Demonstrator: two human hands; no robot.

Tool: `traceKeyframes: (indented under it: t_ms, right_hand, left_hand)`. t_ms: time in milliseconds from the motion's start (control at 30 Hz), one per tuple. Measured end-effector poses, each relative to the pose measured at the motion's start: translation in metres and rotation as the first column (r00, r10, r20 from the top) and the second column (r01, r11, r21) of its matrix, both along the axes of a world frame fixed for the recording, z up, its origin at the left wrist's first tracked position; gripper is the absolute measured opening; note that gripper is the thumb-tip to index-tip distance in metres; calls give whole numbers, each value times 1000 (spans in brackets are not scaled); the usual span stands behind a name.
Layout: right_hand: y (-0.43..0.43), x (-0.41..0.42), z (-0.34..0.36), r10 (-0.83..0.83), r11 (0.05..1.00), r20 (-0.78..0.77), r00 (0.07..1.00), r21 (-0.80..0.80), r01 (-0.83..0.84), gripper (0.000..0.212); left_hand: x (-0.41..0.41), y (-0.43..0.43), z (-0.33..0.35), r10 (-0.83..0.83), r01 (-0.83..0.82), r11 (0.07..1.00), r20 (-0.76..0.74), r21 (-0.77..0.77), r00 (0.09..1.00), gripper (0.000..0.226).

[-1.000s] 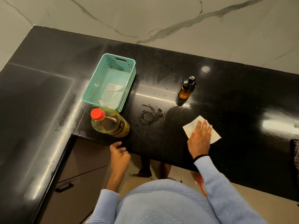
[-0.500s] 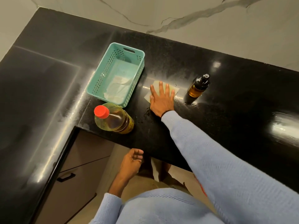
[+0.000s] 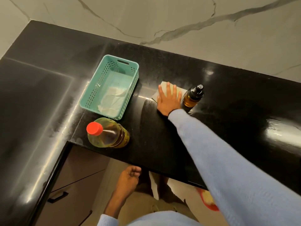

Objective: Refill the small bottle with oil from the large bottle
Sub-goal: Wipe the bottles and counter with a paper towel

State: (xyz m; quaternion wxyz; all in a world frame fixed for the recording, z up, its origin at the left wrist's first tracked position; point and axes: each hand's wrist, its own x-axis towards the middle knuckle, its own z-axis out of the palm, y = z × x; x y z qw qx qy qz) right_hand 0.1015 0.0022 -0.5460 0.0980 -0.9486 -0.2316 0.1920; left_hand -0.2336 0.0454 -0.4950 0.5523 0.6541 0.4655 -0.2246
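Note:
The large oil bottle (image 3: 109, 134) with a red cap stands near the counter's inner corner. The small amber bottle (image 3: 192, 97) with a black spray top stands upright further back on the black counter (image 3: 236, 111). My right hand (image 3: 168, 100) lies flat with straight fingers on a white tissue (image 3: 163, 86), pressing it to the counter just left of the small bottle. My left hand (image 3: 128, 178) hangs below the counter edge, fingers loosely curled, holding nothing.
A teal perforated basket (image 3: 91, 97) with crumpled tissue inside sits left of my right hand, behind the large bottle. A marble wall (image 3: 162, 22) backs the counter. Cabinet drawers (image 3: 71, 185) lie below the counter corner.
My right hand has slid the tissue from the front of the counter across the oil smear to the back, ending beside the small bottle. The smear is gone. My left hand dropped lower.

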Motion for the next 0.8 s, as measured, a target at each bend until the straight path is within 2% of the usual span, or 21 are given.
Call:
traceKeyframes:
  t_ms: [100,167,267,333,400,500,567,633,800]
  right_hand:
    - [-2,-18,-2,-12,1000,24,1000,13,12,61]
    - [-21,-92,1,25,999,54,998,46,-27,65]
    - [-54,-186,10,144,986,-21,989,84,-141,64]
    - [-50,-163,8,132,988,-20,991,78,-130,64]
    - [-22,-100,3,86,995,42,995,55,-88,64]
    - [26,2,3,-33,998,-29,999,45,34,61]
    - [40,30,-2,-92,995,-35,995,24,92,61]
    - [37,15,-5,-118,992,-14,993,40,118,60]
    - [-34,-122,-3,-84,993,50,995,82,80,63]
  left_hand:
    - [3,-1,-3,3,-4,1000,-33,-15,999,31]
    - [5,-1,-4,23,-25,999,-83,-26,996,32]
    - [7,0,-6,30,-31,999,-83,-9,996,34]
    - [6,2,-5,42,-42,999,-62,-2,997,33]
    - [6,2,-3,29,-29,1000,-40,-7,999,31]
    - [4,-4,-2,-13,13,1000,-9,-12,1000,31]
    - [1,-8,-1,-33,33,999,26,-2,999,31]
    - [-3,-9,-1,-21,21,1000,37,6,999,31]
    - [-9,-4,-6,-16,16,1000,10,-15,1000,32]
